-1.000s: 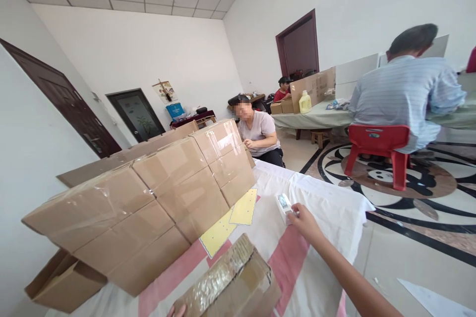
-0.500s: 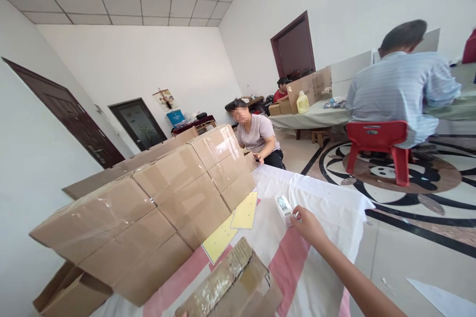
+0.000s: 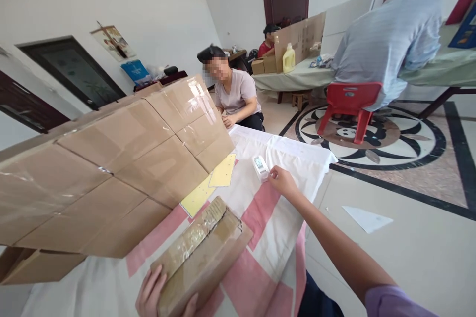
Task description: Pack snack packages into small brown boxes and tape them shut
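My left hand [image 3: 150, 290] grips the near end of a long taped cardboard box [image 3: 208, 257], fingers on one side and thumb on the other. The box lies slanted on the table, with a dark, ragged seam along its top. Farther forward, my right hand [image 3: 283, 181] is closed, fingertips pinching the near end of a small white oblong object [image 3: 261, 167] with a greyish window on top; its exact kind is unclear. Two yellow sheets [image 3: 222, 172] lie left of that object, beside the wall of boxes.
Stacked, taped cardboard boxes [image 3: 148, 153] line the table's left side. A pink and white cloth [image 3: 256, 267] covers the table. Across it sits a person [image 3: 236, 91]; another sits on a red chair [image 3: 347, 99] at right. White paper [image 3: 367, 219] lies on the floor.
The view has tilted down and turned right, so more of the box and my left hand shows. My right hand stays at the white object. The person opposite has lowered a hand.
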The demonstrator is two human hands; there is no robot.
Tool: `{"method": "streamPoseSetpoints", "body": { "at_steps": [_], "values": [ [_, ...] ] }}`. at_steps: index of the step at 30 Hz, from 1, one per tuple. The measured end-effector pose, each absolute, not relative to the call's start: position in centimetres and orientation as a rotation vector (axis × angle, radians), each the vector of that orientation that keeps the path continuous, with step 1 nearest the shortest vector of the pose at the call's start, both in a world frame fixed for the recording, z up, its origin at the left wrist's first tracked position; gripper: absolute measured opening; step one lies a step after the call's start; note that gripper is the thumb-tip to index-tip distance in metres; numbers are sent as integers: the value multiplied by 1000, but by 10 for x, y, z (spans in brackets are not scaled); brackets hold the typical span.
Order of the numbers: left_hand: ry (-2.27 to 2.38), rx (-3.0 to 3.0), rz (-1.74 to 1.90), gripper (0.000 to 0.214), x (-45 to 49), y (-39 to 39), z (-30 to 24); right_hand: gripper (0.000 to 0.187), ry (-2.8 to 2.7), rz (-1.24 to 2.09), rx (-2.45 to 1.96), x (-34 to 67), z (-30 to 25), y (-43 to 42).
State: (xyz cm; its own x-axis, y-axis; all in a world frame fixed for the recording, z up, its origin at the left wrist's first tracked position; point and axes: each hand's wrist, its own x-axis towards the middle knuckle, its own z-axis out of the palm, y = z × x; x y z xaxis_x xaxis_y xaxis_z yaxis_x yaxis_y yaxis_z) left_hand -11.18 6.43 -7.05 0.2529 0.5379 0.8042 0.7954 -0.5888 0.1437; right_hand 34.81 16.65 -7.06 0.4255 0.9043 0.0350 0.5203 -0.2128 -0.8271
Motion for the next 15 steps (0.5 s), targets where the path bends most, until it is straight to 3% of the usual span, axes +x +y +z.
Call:
{"method": "streamPoseSetpoints", "body": {
  "at_steps": [6, 15],
  "values": [
    [-1312, -2245, -1280, 70, -91, 54, -55, 17, -1231, 645, -1818, 355, -50, 181],
    [-1289, -2234, -1249, 76, -99, 57, -63, 22, -1145, 973, -1962, 366, -24, 217]
  ]
}}
